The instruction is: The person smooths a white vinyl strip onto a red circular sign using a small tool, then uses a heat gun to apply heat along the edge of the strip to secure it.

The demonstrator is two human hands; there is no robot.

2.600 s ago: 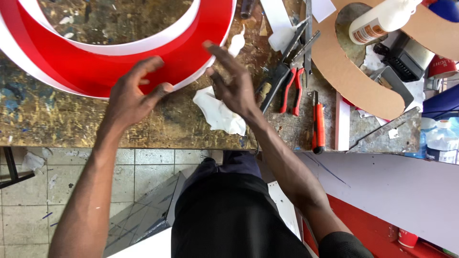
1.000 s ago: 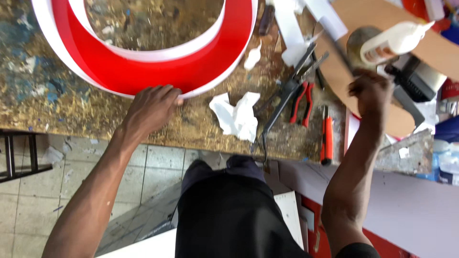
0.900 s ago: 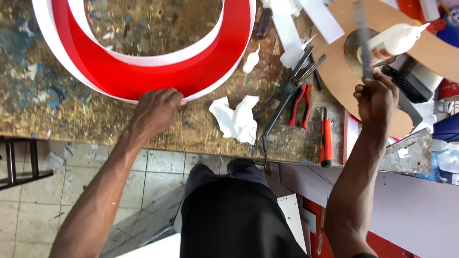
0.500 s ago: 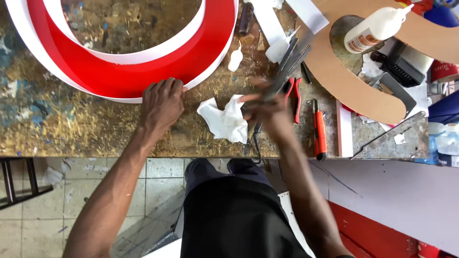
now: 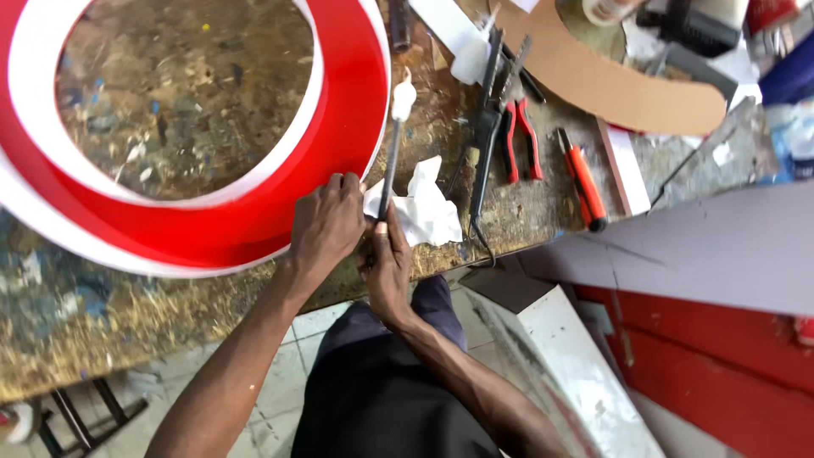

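**Red ring, tool at its rim**

Red and white, the big ring [image 5: 212,229] lies on the worktop's [image 5: 102,314] near-left part. My left hand [image 5: 326,225] rests closed-fingered on its rim near the front edge. My right hand [image 5: 386,263] grips a thin dark tool [image 5: 388,174], beside crumpled white paper [image 5: 424,212]. Red pliers [image 5: 519,140] lie farther right.

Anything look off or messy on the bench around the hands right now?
Mostly normal work clutter. A crumpled white tissue lies right under the thin dark tool the right hand holds beside the red and white ring. The workbench is paint-spattered and worn.
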